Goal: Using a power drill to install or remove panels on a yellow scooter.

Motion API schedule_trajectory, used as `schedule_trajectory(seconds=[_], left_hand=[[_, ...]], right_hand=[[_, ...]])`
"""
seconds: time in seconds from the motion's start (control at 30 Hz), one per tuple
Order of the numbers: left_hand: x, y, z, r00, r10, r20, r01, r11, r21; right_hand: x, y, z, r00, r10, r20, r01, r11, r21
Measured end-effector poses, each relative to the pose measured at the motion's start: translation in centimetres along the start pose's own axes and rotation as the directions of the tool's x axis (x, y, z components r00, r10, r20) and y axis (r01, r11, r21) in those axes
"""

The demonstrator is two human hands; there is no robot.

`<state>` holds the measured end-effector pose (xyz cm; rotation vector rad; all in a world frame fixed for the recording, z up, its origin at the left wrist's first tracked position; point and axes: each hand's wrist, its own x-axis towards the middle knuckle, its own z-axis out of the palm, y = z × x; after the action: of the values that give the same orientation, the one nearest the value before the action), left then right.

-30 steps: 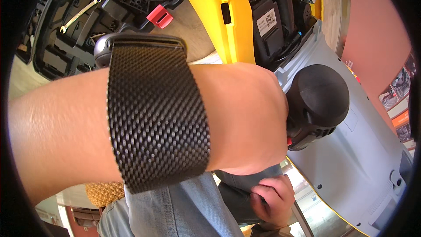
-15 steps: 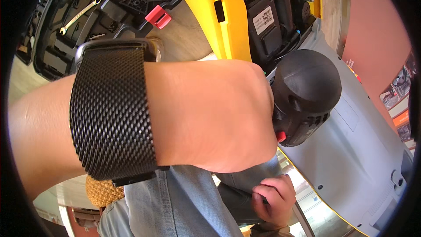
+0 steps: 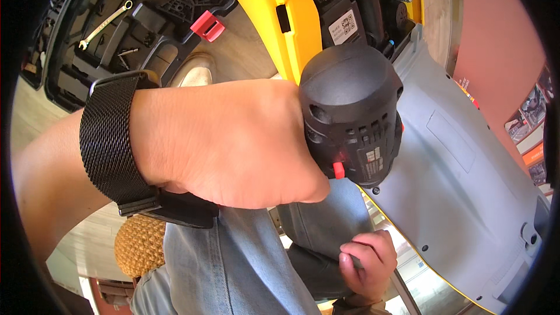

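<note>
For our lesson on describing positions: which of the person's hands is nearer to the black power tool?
Left. The left hand holds the black power tool; the right hand is apart from it, lower in the picture.

The left hand holds a black power tool near a grey panel; the right hand curls loosely.

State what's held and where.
Left hand: black power tool, gripped beside its red switch, apparently by the handle, which is hidden. Right hand: curled, no held object visible.

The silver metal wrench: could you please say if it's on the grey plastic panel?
No, the silver wrench lies in the black moulded plastic case.
</note>
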<state>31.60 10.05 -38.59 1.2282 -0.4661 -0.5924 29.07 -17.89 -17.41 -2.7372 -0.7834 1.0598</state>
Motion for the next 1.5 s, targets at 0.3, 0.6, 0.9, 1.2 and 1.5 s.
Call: schedule_trajectory(seconds=[0.3, 0.6, 0.9, 1.2, 1.5], left_hand=[[0.8, -0.3, 1.4, 0.993, 0.096, 0.074, -0.106, 0.984, 0.145], [0.8, -0.9, 1.8, 0.988, 0.134, 0.077, -0.149, 0.962, 0.229], [0.8, 0.6, 1.6, 0.942, 0.333, -0.033, -0.285, 0.850, 0.443], [0.8, 1.3, 1.1, 0.927, 0.370, -0.060, -0.294, 0.818, 0.495], [0.9, 1.1, 0.7, 0.996, 0.095, -0.006, -0.091, 0.976, 0.196]], right_hand=[[-0.2, 0.1, -0.3, 0.999, 0.032, -0.023, -0.033, 0.999, -0.030], [-0.1, 0.1, -0.2, 0.999, 0.036, -0.024, -0.036, 0.999, -0.016], [-0.1, 0.3, -0.2, 1.000, 0.025, -0.014, -0.025, 1.000, -0.002], [-0.1, 0.4, -0.3, 0.999, 0.023, -0.022, -0.023, 1.000, 0.010], [-0.2, 0.6, -0.4, 0.999, 0.032, -0.018, -0.032, 0.999, 0.015]])
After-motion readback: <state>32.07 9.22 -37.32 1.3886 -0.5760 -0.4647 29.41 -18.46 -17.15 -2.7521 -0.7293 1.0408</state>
